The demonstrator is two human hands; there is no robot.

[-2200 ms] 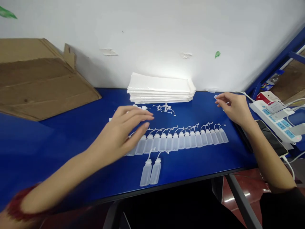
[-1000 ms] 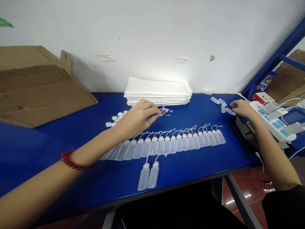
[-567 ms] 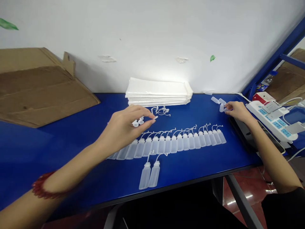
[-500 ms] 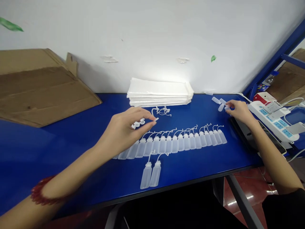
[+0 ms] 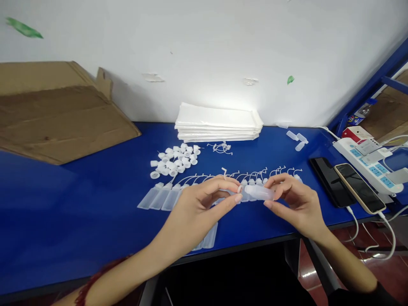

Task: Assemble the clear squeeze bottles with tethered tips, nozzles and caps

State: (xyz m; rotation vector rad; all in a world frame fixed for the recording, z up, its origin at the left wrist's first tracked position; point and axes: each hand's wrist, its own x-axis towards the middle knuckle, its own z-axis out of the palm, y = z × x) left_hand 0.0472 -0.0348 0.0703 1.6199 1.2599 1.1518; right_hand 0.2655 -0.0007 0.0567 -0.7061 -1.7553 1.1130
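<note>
Your right fingers (image 5: 282, 210) grip a translucent bottle (image 5: 262, 192) above the table (image 5: 108, 204); your left fingers (image 5: 227, 205) pinch a small white ring (image 5: 239, 188) near its neck. Likely light, squeezable, slightly slippery: hold its lower body gently.

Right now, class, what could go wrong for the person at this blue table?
The small white fitting, pinched in the left hand beside the neck of the small bottle in the right hand, could slip. The left hand also partly hides bottles near the front edge of the table, and might knock one off.
</note>
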